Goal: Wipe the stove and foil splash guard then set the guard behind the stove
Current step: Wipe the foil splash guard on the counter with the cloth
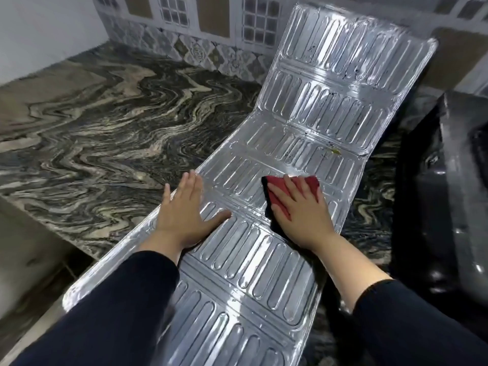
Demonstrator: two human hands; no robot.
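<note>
The long ribbed foil splash guard (311, 107) lies across the marbled countertop, its far panel bent up against the tiled wall. My left hand (184, 215) rests flat on the guard's left edge, fingers straight. My right hand (303, 215) presses a red cloth (309, 184) flat onto the guard's middle panel with spread fingers. Small dark specks and a yellowish crumb sit on the panels beyond the cloth. The black stove (443, 196) stands at the right, only partly in view.
The swirled grey and beige countertop (100, 122) stretches to the left of the guard up to the patterned tile wall (206, 30). The counter's front edge drops off at the lower left. The guard's near end hangs past that edge.
</note>
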